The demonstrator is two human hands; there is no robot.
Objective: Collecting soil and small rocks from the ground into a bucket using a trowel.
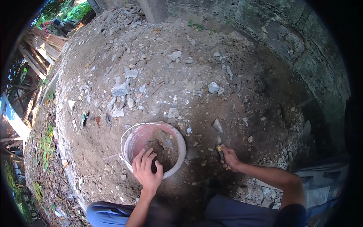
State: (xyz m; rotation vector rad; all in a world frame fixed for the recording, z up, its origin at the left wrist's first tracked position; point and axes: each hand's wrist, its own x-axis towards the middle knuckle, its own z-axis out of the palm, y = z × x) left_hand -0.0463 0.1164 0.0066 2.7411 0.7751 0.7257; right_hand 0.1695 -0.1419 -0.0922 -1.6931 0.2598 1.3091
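A round, pinkish bucket (182,151) with a pale, dirt-smeared rim stands on the soil in front of me. Brown soil (166,149) lies inside it, and its thin wire handle rests toward the left. My left hand (146,170) is over the bucket's near rim, fingers apart and reaching over the inside; whether it presses on the rim is hard to tell. To the right of the bucket, my right hand (230,158) is closed around the yellow-and-dark handle of a trowel (220,150). The trowel's greyish blade (217,125) points away from me, low over the dirt, slightly blurred.
Loose soil with stones and broken concrete (121,89) spreads around the bucket. A weathered wall (272,22) runs along the far right, beside a concrete post (153,10). Wooden planks (43,47) are piled at far left. My bent knees (109,212) are at the lower edge.
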